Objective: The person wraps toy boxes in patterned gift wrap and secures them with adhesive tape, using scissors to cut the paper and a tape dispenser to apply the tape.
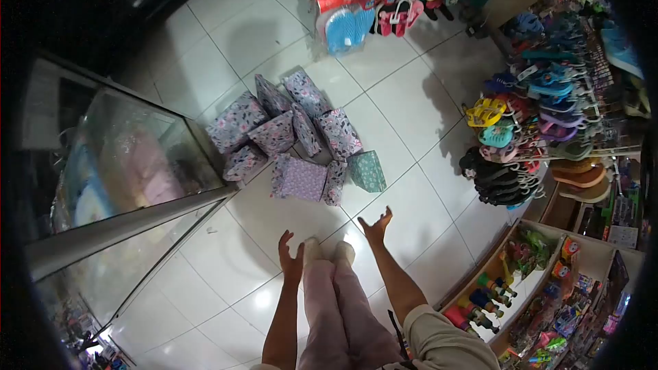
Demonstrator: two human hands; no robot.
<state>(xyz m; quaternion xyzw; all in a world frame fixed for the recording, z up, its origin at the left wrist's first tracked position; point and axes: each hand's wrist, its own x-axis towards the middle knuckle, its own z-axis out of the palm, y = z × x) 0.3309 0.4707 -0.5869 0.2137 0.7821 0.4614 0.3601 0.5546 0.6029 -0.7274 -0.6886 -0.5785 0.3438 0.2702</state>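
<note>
My left hand (290, 253) is held out above the tiled floor with its fingers apart, holding nothing. To its right my right hand (376, 225) is likewise open and empty, fingers spread. Beyond both hands a group of floral-patterned packages lies on the floor. Nearest to my hands is a lilac package (303, 179), with a narrow floral one (335, 182) beside it. A green patterned package (368, 171) sits at the group's right edge. Farther back are several grey floral packages (237, 122), some leaning against each other. Neither hand touches them.
A glass case (137, 164) with plastic-wrapped items stands at the left. Footwear hangs on racks at the right, including yellow sandals (486, 112), and blue slippers (348, 29) hang at the top. A shelf (473, 267) with toys and bottles is at the lower right.
</note>
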